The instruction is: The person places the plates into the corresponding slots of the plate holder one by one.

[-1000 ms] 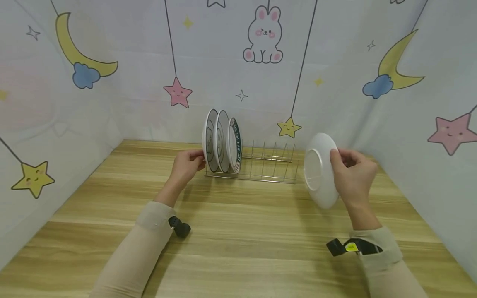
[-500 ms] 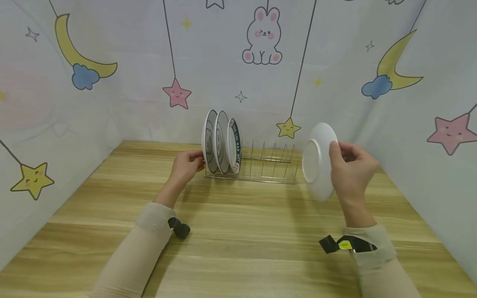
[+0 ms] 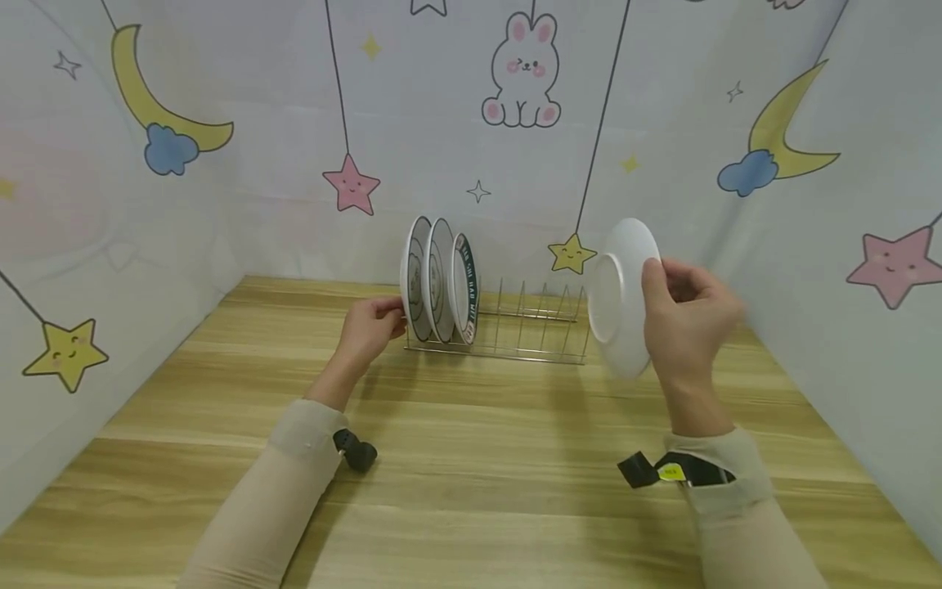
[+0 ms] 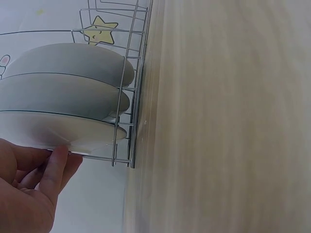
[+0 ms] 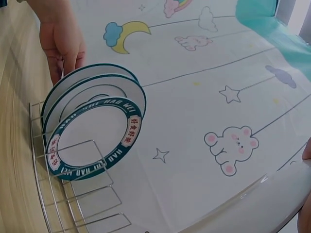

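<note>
My right hand [image 3: 692, 323] holds a white plate [image 3: 636, 294] by its right rim, on edge in the air to the right of the wire dish rack [image 3: 537, 357]. Its underside faces left, and the plate's white edge [image 5: 252, 196] also crosses the lower right of the right wrist view. At the rack's left end, my left hand [image 3: 368, 327] pinches the end wire, its fingertips close against the leftmost plate [image 4: 63, 128]. Two dark-rimmed plates and a smaller plate with a green lettered rim [image 5: 131, 109] stand upright in the rack's left slots.
Bare wire dividers [image 3: 521, 315] rise in the rack's right half. The rack stands on a wood-grain table [image 3: 471, 474], close to a white backdrop [image 3: 427, 123] printed with cartoons. More of that backdrop closes off both sides.
My right hand has lifted the white plate and moved it left, nearer to the rack's right end. The left hand and the racked plates have stayed where they were.
</note>
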Tool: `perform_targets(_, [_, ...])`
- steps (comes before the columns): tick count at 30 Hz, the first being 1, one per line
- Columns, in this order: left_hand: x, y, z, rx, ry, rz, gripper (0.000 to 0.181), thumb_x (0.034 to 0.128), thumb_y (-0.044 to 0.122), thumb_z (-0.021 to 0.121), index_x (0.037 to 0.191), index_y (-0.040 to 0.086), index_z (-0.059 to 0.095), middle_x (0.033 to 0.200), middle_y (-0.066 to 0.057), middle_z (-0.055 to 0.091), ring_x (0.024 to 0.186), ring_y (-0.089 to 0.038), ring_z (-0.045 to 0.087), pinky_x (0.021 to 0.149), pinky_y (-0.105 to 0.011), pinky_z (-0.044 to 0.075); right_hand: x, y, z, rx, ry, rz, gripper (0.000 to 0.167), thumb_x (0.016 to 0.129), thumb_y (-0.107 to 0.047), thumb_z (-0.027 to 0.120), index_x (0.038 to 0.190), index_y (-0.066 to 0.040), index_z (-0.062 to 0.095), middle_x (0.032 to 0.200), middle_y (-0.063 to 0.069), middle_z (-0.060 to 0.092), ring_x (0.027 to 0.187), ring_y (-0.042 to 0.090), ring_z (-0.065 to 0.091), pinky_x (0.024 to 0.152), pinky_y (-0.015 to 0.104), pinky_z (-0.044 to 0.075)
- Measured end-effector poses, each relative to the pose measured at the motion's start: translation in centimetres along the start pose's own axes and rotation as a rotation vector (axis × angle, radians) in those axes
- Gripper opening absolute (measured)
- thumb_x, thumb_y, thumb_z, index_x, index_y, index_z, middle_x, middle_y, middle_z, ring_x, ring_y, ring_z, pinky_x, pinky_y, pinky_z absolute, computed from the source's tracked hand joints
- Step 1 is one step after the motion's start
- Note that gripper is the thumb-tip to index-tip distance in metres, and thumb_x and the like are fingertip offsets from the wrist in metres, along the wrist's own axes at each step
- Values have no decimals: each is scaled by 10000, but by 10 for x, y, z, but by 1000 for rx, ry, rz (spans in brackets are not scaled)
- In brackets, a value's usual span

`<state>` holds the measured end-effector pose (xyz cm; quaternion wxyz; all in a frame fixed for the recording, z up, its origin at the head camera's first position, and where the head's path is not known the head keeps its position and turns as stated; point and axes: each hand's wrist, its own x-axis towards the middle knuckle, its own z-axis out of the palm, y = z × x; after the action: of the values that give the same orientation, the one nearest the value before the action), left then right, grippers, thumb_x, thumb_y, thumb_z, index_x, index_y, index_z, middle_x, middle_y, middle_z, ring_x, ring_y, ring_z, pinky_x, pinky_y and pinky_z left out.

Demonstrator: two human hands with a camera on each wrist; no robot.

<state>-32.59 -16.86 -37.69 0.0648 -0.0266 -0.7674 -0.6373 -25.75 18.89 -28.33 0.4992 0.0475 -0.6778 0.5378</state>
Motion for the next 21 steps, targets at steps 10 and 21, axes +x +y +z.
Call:
perform_targets(10, [0, 0, -3, 7, -4, 3, 315, 1021, -1, 463, 1298, -99, 577, 1242, -250, 624, 1084, -318, 632, 855, -267, 569, -8, -19, 24, 115, -14, 16, 172, 839, -139, 761, 838, 33, 759, 683, -6, 663, 562, 124, 577, 523, 164, 497])
perform_targets(21, [1, -1, -1, 9, -4, 6, 307, 1020, 6, 477, 1289, -88, 593, 1240, -237, 629, 1064, -294, 637, 854, -270, 570, -18, -31, 55, 210, -49, 8, 185, 843, -138, 760, 827, 46, 749, 657, -10, 658, 548, 135, 575, 507, 190, 496])
